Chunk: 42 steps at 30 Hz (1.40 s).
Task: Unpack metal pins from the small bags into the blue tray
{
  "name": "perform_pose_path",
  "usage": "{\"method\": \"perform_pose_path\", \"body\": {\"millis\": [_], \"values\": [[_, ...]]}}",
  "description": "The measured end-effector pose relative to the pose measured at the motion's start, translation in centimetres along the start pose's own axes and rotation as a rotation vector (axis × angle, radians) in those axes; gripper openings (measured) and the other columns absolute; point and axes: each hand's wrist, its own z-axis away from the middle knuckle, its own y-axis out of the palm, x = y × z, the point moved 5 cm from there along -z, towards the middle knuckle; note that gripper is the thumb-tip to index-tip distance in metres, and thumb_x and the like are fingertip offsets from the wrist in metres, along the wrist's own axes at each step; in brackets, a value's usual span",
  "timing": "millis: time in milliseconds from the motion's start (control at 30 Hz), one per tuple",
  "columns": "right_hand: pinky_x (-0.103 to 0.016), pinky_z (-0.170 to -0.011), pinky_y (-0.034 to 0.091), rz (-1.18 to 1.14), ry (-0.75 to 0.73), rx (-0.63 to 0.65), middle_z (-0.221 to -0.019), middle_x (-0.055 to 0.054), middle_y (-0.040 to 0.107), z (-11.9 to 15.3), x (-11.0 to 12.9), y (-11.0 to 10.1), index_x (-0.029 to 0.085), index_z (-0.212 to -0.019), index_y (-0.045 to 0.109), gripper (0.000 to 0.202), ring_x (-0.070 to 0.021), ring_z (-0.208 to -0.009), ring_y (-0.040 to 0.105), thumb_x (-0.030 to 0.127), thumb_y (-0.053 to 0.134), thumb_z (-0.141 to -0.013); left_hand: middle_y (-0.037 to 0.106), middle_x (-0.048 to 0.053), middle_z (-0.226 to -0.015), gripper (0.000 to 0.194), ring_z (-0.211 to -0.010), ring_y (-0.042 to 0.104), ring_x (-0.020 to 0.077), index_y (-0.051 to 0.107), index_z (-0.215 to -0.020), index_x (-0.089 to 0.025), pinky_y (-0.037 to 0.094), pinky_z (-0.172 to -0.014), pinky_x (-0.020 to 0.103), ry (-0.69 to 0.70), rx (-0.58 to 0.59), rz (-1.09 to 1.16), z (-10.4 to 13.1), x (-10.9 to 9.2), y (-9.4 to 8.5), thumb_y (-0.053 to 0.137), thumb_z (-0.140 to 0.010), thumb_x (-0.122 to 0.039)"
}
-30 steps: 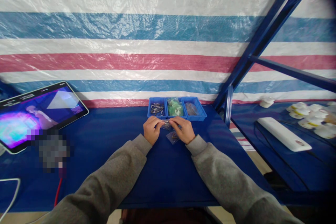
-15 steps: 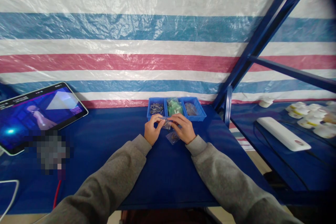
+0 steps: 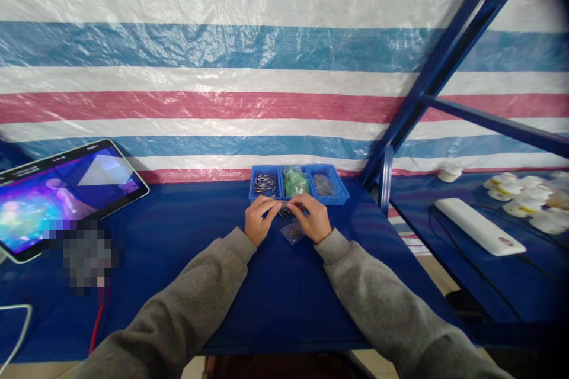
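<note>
My left hand (image 3: pixel 259 217) and my right hand (image 3: pixel 310 217) pinch opposite ends of a small clear plastic bag (image 3: pixel 285 206), thumbs against fingertips. Just beneath it several dark, thin screw-like pieces (image 3: pixel 285 214) show; whether they lie inside the bag or on the table I cannot tell. Another clear bag (image 3: pixel 293 233) with small pieces in it lies on the table beside my right fingers. Right beyond my hands stand three joined blue bins: the left bin (image 3: pixel 251 186) holds metal screws, the middle one green packets (image 3: pixel 296 180), the right one clear plastic bags (image 3: pixel 323 185).
A tablet (image 3: pixel 66 201) with its screen lit leans at the left, near a pixelated patch and a red cable (image 3: pixel 96 325). On the side table at right are a white power strip (image 3: pixel 480 226) and several white round objects (image 3: pixel 528 195). A blue metal frame (image 3: pixel 422 83) rises between.
The bag between my hands has been drawn straighter and flatter, and its middle hangs less. The dark pieces show more clearly under it. My arms have hardly moved.
</note>
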Motion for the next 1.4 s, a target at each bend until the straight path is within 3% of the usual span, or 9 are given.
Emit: {"method": "perform_pose_path", "body": {"millis": [167, 267, 467, 667, 800, 933, 1133, 1400], "values": [[-0.029, -0.068, 0.053, -0.007, 0.026, 0.000, -0.090, -0.005, 0.066, 0.1, -0.4, 0.0, 0.021, -0.106, 0.060, 0.022, -0.0160, -0.073, 0.063, 0.032, 0.049, -0.090, 0.068, 0.004, -0.085, 0.013, -0.076, 0.064, 0.0131, 0.065, -0.093, -0.017, 0.050, -0.075, 0.025, -0.071, -0.100, -0.002, 0.3, 0.6, -0.3, 0.057, -0.086, -0.024], [-0.029, -0.071, 0.053, -0.037, 0.000, 0.032, -0.092, -0.005, 0.066, 0.1, -0.2, 0.0, 0.022, -0.111, 0.059, 0.025, -0.0149, -0.074, 0.063, 0.025, 0.042, -0.093, 0.067, 0.003, -0.084, 0.012, -0.076, 0.064, 0.0120, 0.062, -0.091, -0.016, 0.051, -0.074, 0.023, -0.091, -0.158, -0.006, 0.4, 0.8, -0.5, 0.058, -0.085, -0.026], [-0.032, -0.084, 0.051, -0.029, -0.075, 0.039, -0.100, -0.006, 0.064, -0.1, 0.4, 0.0, 0.023, -0.105, 0.063, 0.024, -0.0173, -0.095, 0.060, 0.020, 0.045, -0.091, 0.068, 0.003, -0.085, 0.013, -0.074, 0.064, 0.0121, 0.064, -0.091, -0.016, 0.050, -0.074, 0.024, -0.105, -0.083, 0.025, 0.4, 0.7, -0.3, 0.054, -0.087, -0.024], [-0.031, -0.079, 0.052, -0.008, -0.044, -0.008, -0.093, -0.006, 0.063, -0.1, 0.1, -0.2, 0.022, -0.095, 0.065, 0.018, -0.0173, -0.089, 0.061, 0.023, 0.049, -0.090, 0.068, 0.006, -0.089, 0.018, -0.082, 0.063, 0.0154, 0.066, -0.094, -0.016, 0.049, -0.078, 0.029, -0.038, 0.056, 0.053, 0.1, -0.3, -0.3, 0.051, -0.089, -0.025], [-0.030, -0.077, 0.052, 0.004, -0.024, -0.008, -0.092, -0.007, 0.062, -0.1, -0.2, -0.1, 0.021, -0.092, 0.065, 0.016, -0.0172, -0.088, 0.060, 0.026, 0.050, -0.090, 0.064, 0.007, -0.090, 0.017, -0.079, 0.060, 0.0150, 0.067, -0.092, -0.017, 0.050, -0.072, 0.028, 0.009, -0.001, 0.019, -0.2, -0.6, -0.4, 0.060, -0.083, -0.029], [-0.029, -0.074, 0.052, 0.017, -0.030, 0.005, -0.094, -0.007, 0.060, 0.0, -0.2, 0.0, 0.020, -0.091, 0.065, 0.014, -0.0172, -0.087, 0.060, 0.027, 0.053, -0.088, 0.061, 0.006, -0.089, 0.015, -0.085, 0.060, 0.0157, 0.068, -0.086, -0.017, 0.050, -0.077, 0.030, 0.016, -0.060, -0.042, -0.2, -0.5, -0.4, 0.059, -0.085, -0.028], [-0.033, -0.083, 0.051, -0.008, -0.029, 0.014, -0.101, -0.008, 0.060, -0.1, 0.4, -0.3, 0.022, -0.108, 0.062, 0.025, -0.0181, -0.096, 0.058, 0.021, 0.043, -0.092, 0.067, 0.006, -0.088, 0.015, -0.080, 0.062, 0.0152, 0.066, -0.085, -0.016, 0.050, -0.076, 0.028, -0.066, -0.070, -0.014, 0.0, 0.3, -0.4, 0.056, -0.086, -0.027], [-0.034, -0.085, 0.052, -0.054, -0.049, 0.079, -0.108, -0.008, 0.061, 0.1, 0.5, 0.1, 0.024, -0.122, 0.055, 0.034, -0.0188, -0.099, 0.059, 0.017, 0.043, -0.091, 0.067, 0.002, -0.069, 0.024, -0.063, 0.063, 0.0125, 0.065, -0.078, -0.016, 0.051, -0.067, 0.025, -0.221, -0.002, 0.098, 0.3, 1.5, 0.1, 0.052, -0.088, -0.034]]}}
